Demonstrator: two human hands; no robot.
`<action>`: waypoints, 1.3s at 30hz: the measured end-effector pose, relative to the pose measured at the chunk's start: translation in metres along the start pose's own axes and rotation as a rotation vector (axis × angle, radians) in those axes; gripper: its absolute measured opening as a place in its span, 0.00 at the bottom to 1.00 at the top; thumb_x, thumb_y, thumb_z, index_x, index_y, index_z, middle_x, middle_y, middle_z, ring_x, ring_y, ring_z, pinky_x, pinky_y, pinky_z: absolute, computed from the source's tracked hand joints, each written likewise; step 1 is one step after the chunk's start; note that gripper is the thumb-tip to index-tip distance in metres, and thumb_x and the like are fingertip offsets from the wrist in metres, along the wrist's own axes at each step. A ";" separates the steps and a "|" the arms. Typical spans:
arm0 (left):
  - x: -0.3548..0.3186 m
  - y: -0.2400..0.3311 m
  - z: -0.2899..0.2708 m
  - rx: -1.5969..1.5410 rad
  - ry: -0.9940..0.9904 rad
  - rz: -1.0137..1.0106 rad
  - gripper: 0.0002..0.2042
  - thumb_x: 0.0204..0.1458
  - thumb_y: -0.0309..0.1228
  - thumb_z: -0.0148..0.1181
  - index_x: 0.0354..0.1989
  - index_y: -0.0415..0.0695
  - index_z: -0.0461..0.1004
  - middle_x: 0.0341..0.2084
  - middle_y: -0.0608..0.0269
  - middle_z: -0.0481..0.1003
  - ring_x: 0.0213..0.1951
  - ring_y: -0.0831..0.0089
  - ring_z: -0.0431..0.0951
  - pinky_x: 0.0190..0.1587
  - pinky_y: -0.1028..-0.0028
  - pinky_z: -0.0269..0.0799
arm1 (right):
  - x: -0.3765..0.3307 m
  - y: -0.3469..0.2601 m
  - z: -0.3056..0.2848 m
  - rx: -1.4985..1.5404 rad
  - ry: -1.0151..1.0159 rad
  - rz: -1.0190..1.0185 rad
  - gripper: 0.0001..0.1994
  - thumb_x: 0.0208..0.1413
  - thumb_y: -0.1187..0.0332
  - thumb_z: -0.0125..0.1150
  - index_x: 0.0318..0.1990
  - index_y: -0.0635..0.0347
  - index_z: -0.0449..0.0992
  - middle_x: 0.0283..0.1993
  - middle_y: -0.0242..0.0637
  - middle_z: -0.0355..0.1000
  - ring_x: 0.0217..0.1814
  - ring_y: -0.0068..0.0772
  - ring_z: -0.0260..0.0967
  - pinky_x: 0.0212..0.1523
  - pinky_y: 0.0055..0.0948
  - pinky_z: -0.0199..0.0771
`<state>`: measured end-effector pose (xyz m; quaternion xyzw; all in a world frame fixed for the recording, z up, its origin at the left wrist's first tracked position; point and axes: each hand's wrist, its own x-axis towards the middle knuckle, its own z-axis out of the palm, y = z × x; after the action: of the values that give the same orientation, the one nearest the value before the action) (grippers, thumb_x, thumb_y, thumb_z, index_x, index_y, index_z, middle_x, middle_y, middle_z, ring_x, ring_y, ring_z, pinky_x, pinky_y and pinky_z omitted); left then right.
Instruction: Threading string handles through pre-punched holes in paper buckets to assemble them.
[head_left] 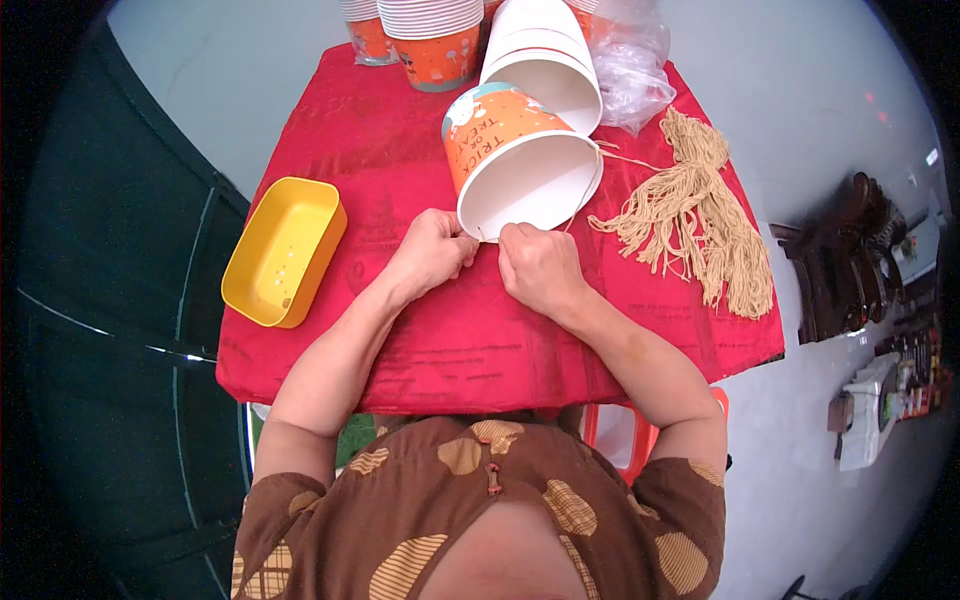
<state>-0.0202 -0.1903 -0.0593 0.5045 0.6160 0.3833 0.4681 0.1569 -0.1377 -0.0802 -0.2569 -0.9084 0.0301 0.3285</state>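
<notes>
An orange paper bucket (500, 130) with a white inside lies tilted on its side, its mouth toward me. A thin beige cord (583, 205) runs from the right side of its rim down to the near edge. At that near rim my left hand (433, 252) is closed, its thumb and finger pinching the cord's short end. Just to the right, my right hand (543, 265) is also closed on the cord, its knuckles against the rim. The fingertips of both hands are partly hidden. A bundle of beige cords (700, 215) lies to the right of the bucket.
A yellow plastic tub (325, 255) with a few small bits inside stands at the left. White buckets (545, 75) lie nested behind the orange one. Stacked orange buckets (437, 55) and clear plastic bags (632, 85) line the far edge of the red-covered table (440, 355).
</notes>
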 end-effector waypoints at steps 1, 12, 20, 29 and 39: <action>0.000 0.000 0.000 -0.031 -0.004 0.015 0.07 0.49 0.20 0.51 0.22 0.38 0.74 0.15 0.69 0.68 0.17 0.82 0.66 0.20 0.77 0.62 | 0.000 0.000 0.000 -0.010 0.005 -0.003 0.05 0.46 0.73 0.60 0.24 0.63 0.70 0.22 0.46 0.72 0.22 0.46 0.73 0.23 0.40 0.74; -0.006 0.005 0.004 0.219 0.045 0.116 0.10 0.52 0.26 0.53 0.38 0.36 0.79 0.25 0.53 0.80 0.29 0.71 0.78 0.36 0.67 0.73 | 0.003 -0.002 -0.016 0.097 0.060 0.000 0.09 0.44 0.70 0.62 0.35 0.60 0.76 0.32 0.41 0.70 0.28 0.46 0.73 0.27 0.41 0.75; -0.012 0.008 0.011 0.459 -0.009 0.352 0.09 0.52 0.26 0.55 0.30 0.31 0.75 0.21 0.49 0.77 0.25 0.64 0.78 0.32 0.65 0.72 | 0.002 0.003 -0.005 -0.019 -0.051 0.035 0.15 0.42 0.71 0.63 0.41 0.59 0.74 0.34 0.42 0.68 0.34 0.47 0.73 0.31 0.42 0.76; -0.115 0.045 -0.044 0.934 0.297 0.477 0.13 0.49 0.30 0.64 0.40 0.36 0.72 0.42 0.50 0.72 0.47 0.51 0.72 0.51 0.59 0.68 | 0.001 -0.005 -0.015 -0.058 0.095 -0.052 0.07 0.47 0.70 0.64 0.25 0.61 0.72 0.26 0.43 0.68 0.26 0.44 0.73 0.25 0.39 0.75; -0.177 0.006 -0.088 1.319 0.451 -0.066 0.13 0.45 0.32 0.66 0.34 0.37 0.74 0.27 0.46 0.77 0.35 0.50 0.78 0.47 0.57 0.70 | -0.001 -0.007 -0.013 0.006 0.170 -0.079 0.10 0.49 0.69 0.64 0.22 0.63 0.70 0.20 0.42 0.70 0.20 0.44 0.71 0.22 0.39 0.72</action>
<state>-0.0944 -0.3626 0.0041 0.5724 0.8174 0.0102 -0.0640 0.1623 -0.1455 -0.0688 -0.2216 -0.8866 -0.0019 0.4060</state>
